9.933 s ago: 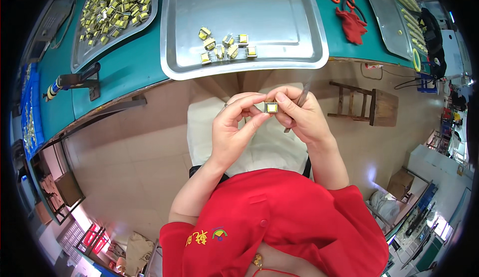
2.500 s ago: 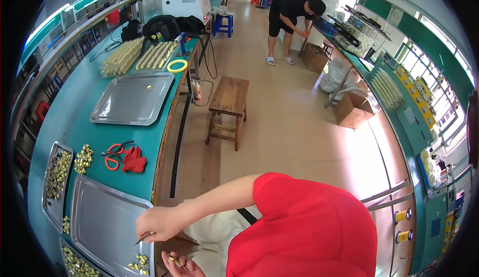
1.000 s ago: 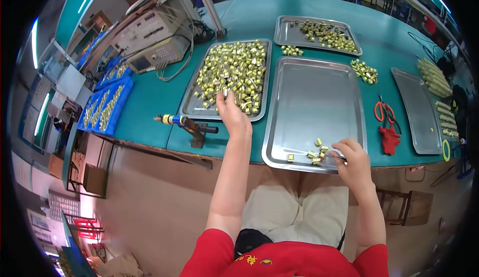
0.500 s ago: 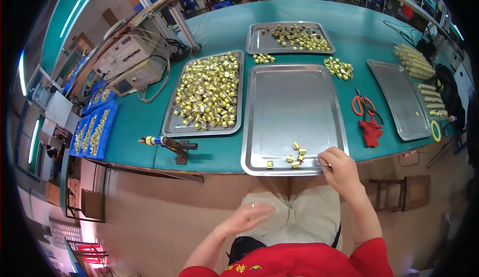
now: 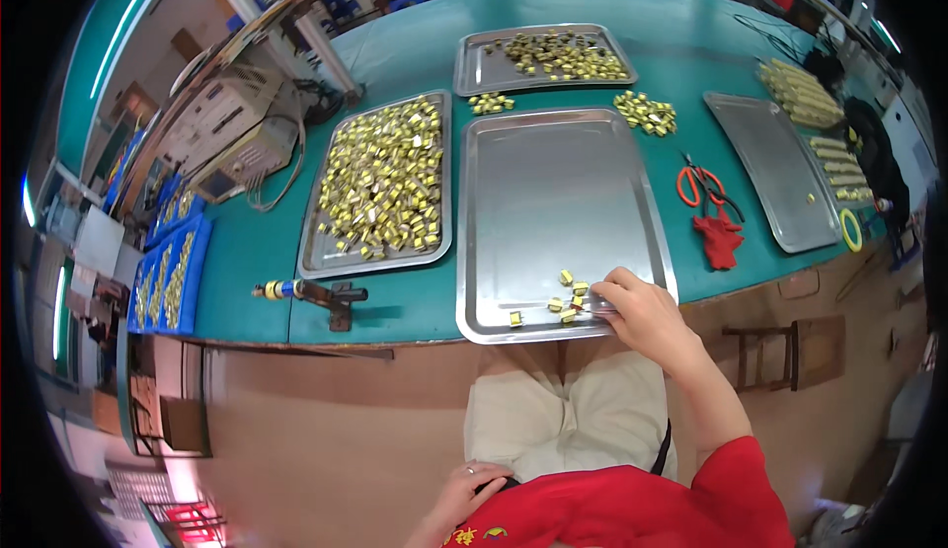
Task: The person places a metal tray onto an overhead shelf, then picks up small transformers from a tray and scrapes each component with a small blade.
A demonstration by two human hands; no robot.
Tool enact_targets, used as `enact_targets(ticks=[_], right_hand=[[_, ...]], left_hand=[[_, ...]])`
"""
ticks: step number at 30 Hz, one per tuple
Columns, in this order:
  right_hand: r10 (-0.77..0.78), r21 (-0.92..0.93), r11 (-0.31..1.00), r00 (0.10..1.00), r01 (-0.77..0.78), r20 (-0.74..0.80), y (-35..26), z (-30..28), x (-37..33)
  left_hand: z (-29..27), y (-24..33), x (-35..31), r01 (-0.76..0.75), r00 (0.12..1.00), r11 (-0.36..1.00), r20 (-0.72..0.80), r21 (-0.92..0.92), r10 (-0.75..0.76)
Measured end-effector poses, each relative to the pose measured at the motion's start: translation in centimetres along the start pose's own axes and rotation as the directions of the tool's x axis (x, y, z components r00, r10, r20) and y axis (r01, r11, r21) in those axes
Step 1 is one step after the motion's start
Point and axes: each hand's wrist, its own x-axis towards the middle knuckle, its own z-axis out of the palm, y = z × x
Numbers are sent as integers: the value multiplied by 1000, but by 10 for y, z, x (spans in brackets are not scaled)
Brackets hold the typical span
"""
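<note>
My right hand (image 5: 642,316) is closed on a thin metal tool that looks like tweezers (image 5: 598,312), over the near right part of a large metal tray (image 5: 553,202). The tool's tip lies beside several small yellow-and-silver parts (image 5: 579,289), which look like small transformers. One more such part (image 5: 515,319) sits apart to their left, in the same tray. My left hand (image 5: 472,489) lies against my waist, its fingers extended and holding nothing.
Left stands a tray heaped with yellow parts (image 5: 385,178); another tray (image 5: 479,69) is behind. Loose piles (image 5: 645,114) lie between. Right are red-handled pliers (image 5: 703,188), a red cloth (image 5: 718,242) and a tray (image 5: 765,168). A tool on a stand (image 5: 338,306) is near the front edge.
My left hand has moved down and back to my waist. My right hand has shifted slightly left over the tray, the tool now closer to the yellow parts. The whole view has shifted a little.
</note>
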Motion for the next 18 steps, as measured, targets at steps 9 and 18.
enact_targets(ticks=[9,18], right_hand=[[-8,-23,1000,1000,9,17,3,9,10],[-9,-123,992,999,2,-52,10,6,2]], left_hand=[[0,4,0,102,993,991,-57,-85,-107],[-16,-1,22,239,925,953,-255,-186,-282]])
